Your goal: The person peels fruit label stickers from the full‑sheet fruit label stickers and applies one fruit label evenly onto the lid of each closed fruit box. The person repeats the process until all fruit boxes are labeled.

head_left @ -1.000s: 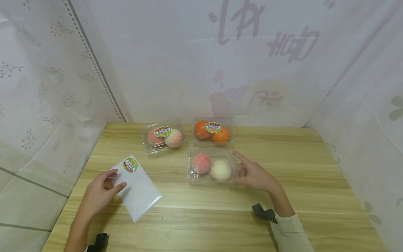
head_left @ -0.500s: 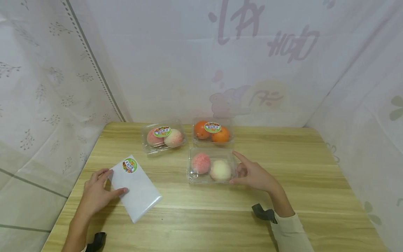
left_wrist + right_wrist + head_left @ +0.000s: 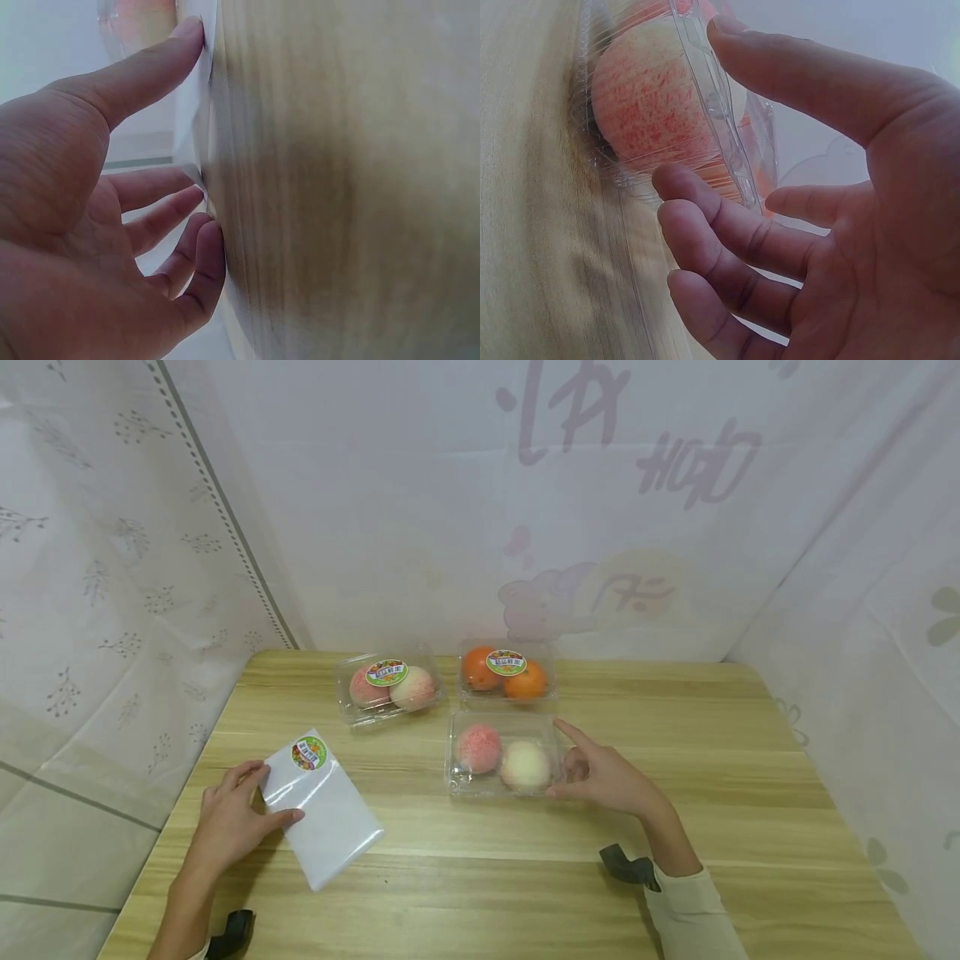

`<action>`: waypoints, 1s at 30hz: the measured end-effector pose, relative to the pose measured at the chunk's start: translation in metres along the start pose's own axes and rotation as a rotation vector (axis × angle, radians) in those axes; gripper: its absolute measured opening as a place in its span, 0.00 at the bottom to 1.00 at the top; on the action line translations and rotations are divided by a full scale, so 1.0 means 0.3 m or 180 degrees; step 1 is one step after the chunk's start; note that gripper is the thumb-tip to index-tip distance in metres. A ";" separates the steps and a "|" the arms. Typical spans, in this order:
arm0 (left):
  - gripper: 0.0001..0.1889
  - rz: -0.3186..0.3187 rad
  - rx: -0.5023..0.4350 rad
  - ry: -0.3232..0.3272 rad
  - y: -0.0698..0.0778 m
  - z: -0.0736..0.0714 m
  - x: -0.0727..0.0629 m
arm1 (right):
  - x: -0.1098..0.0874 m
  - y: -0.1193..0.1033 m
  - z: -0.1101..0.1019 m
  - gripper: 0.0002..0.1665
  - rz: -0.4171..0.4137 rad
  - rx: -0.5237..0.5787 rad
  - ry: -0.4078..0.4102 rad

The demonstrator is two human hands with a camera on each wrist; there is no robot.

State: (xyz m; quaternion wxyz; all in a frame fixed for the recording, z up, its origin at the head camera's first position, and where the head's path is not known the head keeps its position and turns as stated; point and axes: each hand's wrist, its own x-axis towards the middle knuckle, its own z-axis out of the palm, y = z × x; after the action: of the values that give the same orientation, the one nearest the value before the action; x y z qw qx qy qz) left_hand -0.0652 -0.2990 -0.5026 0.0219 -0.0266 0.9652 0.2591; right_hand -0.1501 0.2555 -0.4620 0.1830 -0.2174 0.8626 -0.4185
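Note:
My left hand [image 3: 231,820] rests at the left edge of a white glossy sheet [image 3: 333,827] with one round fruit-label sticker [image 3: 308,753] at its top. Thumb and fingers are spread apart, touching the sheet; the left wrist view shows its edge bending slightly by the fingertips. My right hand [image 3: 617,783] holds the right end of a closed clear plastic fruit box [image 3: 462,787], thumb at the front corner and index finger at the back one. Inside lie a pink peach [image 3: 479,748] and a pale peach [image 3: 525,767]. No label shows on this lid.
Behind stand two labelled boxes: one with peaches [image 3: 412,688] at left, one with oranges [image 3: 525,680] directly behind the held box. The wooden table [image 3: 480,893] ends at a printed curtain [image 3: 405,527]. Black wrist mounts [image 3: 628,867] sit on both arms.
My left hand has come down onto the sheet's left edge, its fingers shifting outward and touching it. The sheet has slid very slightly left. My right hand and the box stay put.

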 end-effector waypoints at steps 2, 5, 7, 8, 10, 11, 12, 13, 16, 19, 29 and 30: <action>0.51 0.0000 -0.0022 0.0019 0.001 -0.001 0.000 | 0.001 0.001 0.000 0.68 -0.0007 -0.0004 0.0004; 0.49 -0.0026 -0.0091 0.0043 0.004 -0.003 -0.002 | 0.002 0.003 0.001 0.68 -0.0015 -0.0004 0.0009; 0.47 -0.0059 -0.0140 0.0057 0.006 -0.006 -0.002 | 0.002 0.003 0.001 0.68 -0.0016 0.0002 0.0011; 0.46 -0.0080 -0.0166 0.0063 0.007 -0.006 -0.002 | 0.002 0.003 0.001 0.69 -0.0016 0.0004 0.0012; 0.45 -0.0113 -0.0222 0.0093 0.009 -0.009 0.000 | 0.002 0.002 0.001 0.69 -0.0015 0.0007 0.0012; 0.44 -0.0130 -0.0257 0.0107 0.009 -0.010 0.000 | 0.001 0.002 0.001 0.69 -0.0016 0.0010 0.0011; 0.44 -0.0144 -0.0302 0.0120 0.010 -0.011 0.000 | 0.001 0.002 0.001 0.69 -0.0018 0.0009 0.0012; 0.43 -0.0146 -0.0347 0.0144 0.011 -0.012 -0.001 | 0.000 0.001 0.001 0.69 -0.0019 0.0009 0.0012; 0.40 -0.0155 -0.0453 0.0213 0.015 -0.013 -0.004 | -0.001 0.002 0.002 0.69 -0.0030 0.0010 0.0011; 0.38 -0.0167 -0.0630 0.0228 0.024 -0.017 -0.006 | -0.001 0.003 0.002 0.69 -0.0029 0.0012 0.0008; 0.40 -0.0432 -0.1244 0.0077 0.103 -0.037 -0.008 | -0.001 0.000 0.000 0.69 0.0016 0.0024 -0.0012; 0.40 -0.0437 -0.1258 0.0084 0.110 -0.038 -0.008 | -0.001 -0.001 0.000 0.69 0.0019 0.0026 -0.0015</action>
State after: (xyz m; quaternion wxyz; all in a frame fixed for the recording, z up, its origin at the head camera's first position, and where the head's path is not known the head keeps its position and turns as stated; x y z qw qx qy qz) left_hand -0.0651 -0.2760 -0.4760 0.0212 -0.0995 0.8917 0.4409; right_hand -0.1497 0.2554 -0.4617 0.1872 -0.2151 0.8611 -0.4210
